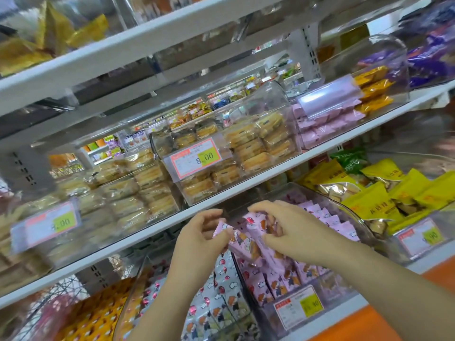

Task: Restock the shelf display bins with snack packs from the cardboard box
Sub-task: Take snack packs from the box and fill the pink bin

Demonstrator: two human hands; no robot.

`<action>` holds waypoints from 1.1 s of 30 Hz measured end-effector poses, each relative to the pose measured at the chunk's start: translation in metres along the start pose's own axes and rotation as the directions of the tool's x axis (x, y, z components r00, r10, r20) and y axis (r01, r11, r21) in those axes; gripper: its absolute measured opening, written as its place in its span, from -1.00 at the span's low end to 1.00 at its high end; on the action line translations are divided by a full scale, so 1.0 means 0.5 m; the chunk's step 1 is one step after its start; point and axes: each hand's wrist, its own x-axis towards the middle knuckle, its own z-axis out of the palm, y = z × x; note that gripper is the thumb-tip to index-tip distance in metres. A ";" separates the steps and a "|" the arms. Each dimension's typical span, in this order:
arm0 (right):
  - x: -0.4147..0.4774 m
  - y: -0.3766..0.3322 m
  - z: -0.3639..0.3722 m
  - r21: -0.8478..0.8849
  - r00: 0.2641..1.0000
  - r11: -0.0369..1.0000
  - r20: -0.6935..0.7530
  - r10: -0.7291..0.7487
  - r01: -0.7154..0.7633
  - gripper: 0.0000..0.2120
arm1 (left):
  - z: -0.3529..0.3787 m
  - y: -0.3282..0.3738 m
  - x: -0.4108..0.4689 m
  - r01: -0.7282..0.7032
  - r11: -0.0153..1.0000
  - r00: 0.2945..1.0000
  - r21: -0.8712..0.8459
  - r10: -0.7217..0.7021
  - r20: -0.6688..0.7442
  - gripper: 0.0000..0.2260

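Note:
My left hand (200,236) and my right hand (283,230) both grip a bundle of pink snack packs (248,236) printed with cartoon figures. I hold the bundle over the open top of a clear display bin (349,214) on the lower shelf. More pink packs (283,279) of the same kind stand in rows inside that bin, behind its price label (299,306). The cardboard box is out of view.
Left of the pink bin, a bin of white cartoon-print packs (216,299) and orange packs (98,313). To the right, yellow packs (374,200). The white shelf board (246,193) above carries clear bins of biscuits (246,153). An orange shelf edge (369,323) runs at the lower right.

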 end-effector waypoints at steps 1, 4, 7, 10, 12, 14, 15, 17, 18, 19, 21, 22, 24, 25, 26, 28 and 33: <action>-0.004 0.009 -0.002 -0.061 1.000 0.998 0.013 0.001 -0.001 -0.55 | 0.002 0.004 0.001 -0.021 0.998 1.000 0.060 0.020 0.024 -0.75; -0.014 0.027 0.006 -0.185 0.998 0.983 0.065 0.017 -0.005 -0.61 | 0.023 0.005 0.002 -0.046 0.975 0.994 0.216 0.023 0.106 -0.74; -0.020 0.028 0.012 -0.239 0.998 0.971 0.054 0.036 -0.023 -0.61 | 0.051 -0.003 -0.001 -0.038 0.960 0.987 0.276 -0.007 0.159 -0.76; -0.023 0.026 0.012 -0.306 0.996 0.952 0.083 0.034 -0.007 -0.63 | 0.077 -0.013 -0.001 -0.073 0.927 0.984 0.369 0.007 0.179 -0.82; -0.025 0.024 0.008 -0.394 0.991 0.919 0.132 0.035 0.020 -0.68 | 0.084 -0.014 0.001 -0.106 0.901 0.983 0.421 0.029 0.184 -0.83; -0.026 0.023 0.001 -0.456 0.986 0.889 0.164 0.043 0.037 -0.73 | 0.083 -0.013 0.005 -0.121 0.900 0.975 0.418 0.028 0.222 -0.82; -0.026 0.024 -0.002 -0.475 0.984 0.879 0.173 0.046 0.042 -0.75 | 0.081 -0.012 0.005 -0.129 0.895 0.967 0.427 0.019 0.253 -0.79; -0.024 0.028 -0.009 -0.488 0.979 0.872 0.195 0.066 0.038 -0.75 | 0.075 -0.012 0.006 -0.146 0.870 0.949 0.470 -0.010 0.315 -0.72; -0.023 0.031 -0.011 -0.470 0.974 0.882 0.212 0.085 0.025 -0.74 | 0.072 -0.013 0.006 -0.154 0.856 0.943 0.493 -0.022 0.332 -0.70; -0.024 0.033 -0.014 -0.426 0.967 0.905 0.231 0.108 0.001 -0.74 | 0.070 -0.012 0.006 -0.168 0.844 0.942 0.509 -0.014 0.335 -0.70; -0.023 0.044 -0.021 -0.218 0.957 0.972 0.250 0.144 -0.090 -0.79 | 0.070 -0.013 0.004 -0.199 0.837 0.949 0.509 0.035 0.312 -0.72; -0.022 0.051 -0.025 -0.097 0.962 0.985 0.221 0.161 -0.142 -0.84 | 0.071 -0.013 0.001 -0.212 0.838 0.950 0.503 0.055 0.309 -0.71; -0.020 0.071 -0.032 -0.020 0.969 0.974 0.097 0.227 -0.226 -0.83 | 0.082 -0.018 -0.009 -0.245 0.825 0.935 0.509 0.062 0.349 -0.72; -0.017 0.082 -0.034 -0.050 0.966 0.967 0.048 0.252 -0.250 -0.78 | 0.091 -0.024 -0.014 -0.252 0.815 0.925 0.521 0.045 0.378 -0.72; -0.015 0.090 -0.031 -0.085 0.963 0.961 0.035 0.268 -0.265 -0.74 | 0.098 -0.029 -0.020 -0.251 0.808 0.917 0.532 0.023 0.398 -0.73; -0.014 0.097 -0.019 -0.183 0.955 0.948 0.095 0.282 -0.261 -0.68 | 0.109 -0.033 -0.023 -0.251 0.796 0.916 0.551 0.012 0.400 -0.73; -0.010 0.087 0.017 -0.471 0.890 0.856 0.268 0.368 -0.212 -0.59 | 0.111 -0.020 -0.019 -0.322 0.667 0.915 0.671 0.036 0.403 -0.70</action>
